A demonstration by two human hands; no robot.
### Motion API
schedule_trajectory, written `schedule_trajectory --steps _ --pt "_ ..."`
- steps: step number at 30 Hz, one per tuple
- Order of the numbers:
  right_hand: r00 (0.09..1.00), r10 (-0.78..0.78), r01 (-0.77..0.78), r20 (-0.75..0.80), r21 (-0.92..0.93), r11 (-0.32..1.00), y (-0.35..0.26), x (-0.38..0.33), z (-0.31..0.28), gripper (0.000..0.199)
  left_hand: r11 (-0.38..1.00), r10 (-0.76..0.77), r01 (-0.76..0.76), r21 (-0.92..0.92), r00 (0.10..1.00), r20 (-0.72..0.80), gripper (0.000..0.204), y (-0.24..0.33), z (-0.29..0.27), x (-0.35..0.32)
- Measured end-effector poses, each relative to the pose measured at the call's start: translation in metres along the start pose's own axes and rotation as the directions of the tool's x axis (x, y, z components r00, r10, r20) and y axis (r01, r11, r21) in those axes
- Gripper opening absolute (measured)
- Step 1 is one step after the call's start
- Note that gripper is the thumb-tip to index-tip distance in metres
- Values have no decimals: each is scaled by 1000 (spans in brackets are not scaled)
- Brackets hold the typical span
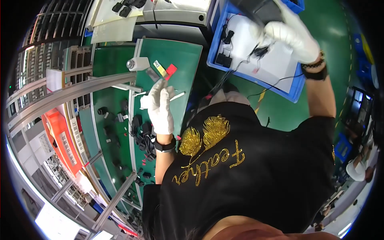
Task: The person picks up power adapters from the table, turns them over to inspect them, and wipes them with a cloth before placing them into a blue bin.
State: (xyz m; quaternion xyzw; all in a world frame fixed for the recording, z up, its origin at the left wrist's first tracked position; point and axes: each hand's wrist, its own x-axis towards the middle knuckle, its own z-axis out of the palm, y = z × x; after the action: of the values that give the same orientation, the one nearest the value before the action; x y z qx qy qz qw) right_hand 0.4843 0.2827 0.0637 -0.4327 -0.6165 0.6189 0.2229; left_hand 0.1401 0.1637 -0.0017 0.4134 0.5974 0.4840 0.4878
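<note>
My left hand (161,110), in a white glove, is over the green bench with its fingers bent around a slim white pen-like stick (178,96). Just beyond its fingertips lie a red piece (171,71), a yellow labelled strip (160,68) and a grey block (152,74). My right hand (294,38), also gloved and blurred by motion, is above a blue crate (256,78). It grips a dark flat object (258,10), too smeared to name. Beneath it, black cables with a small bundle (262,51) hang or lie over the crate's white lining.
Black power adapters (224,60) sit at the crate's left side. A white bottle-like device (138,64) stands at the bench's far left. A metal frame (72,98) runs along the left, with many black adapters (144,138) on the green surface beside it. A metal-fronted machine (180,12) is beyond the bench.
</note>
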Motion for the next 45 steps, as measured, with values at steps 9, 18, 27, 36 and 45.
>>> schedule_trajectory --steps 9,18,27,36,45 --pt "981 -186 164 57 -752 638 91 82 -18 110 957 -237 257 136 961 -144 30 -37 1 -51" --pt "986 -71 164 153 -969 187 224 127 -8 75 904 -281 332 270 936 -212 29 -51 -4 -68" --pt "955 -294 60 -46 -938 341 159 133 -52 71 831 -293 365 420 929 -227 29 -50 -10 -77" --pt "810 -283 501 514 -857 -122 217 142 -33 65 802 -287 353 481 935 -208 29 -58 -5 -80" --pt "710 -166 705 685 -690 163 348 125 64 38 700 -335 391 598 919 -209 30 -64 -14 -95"
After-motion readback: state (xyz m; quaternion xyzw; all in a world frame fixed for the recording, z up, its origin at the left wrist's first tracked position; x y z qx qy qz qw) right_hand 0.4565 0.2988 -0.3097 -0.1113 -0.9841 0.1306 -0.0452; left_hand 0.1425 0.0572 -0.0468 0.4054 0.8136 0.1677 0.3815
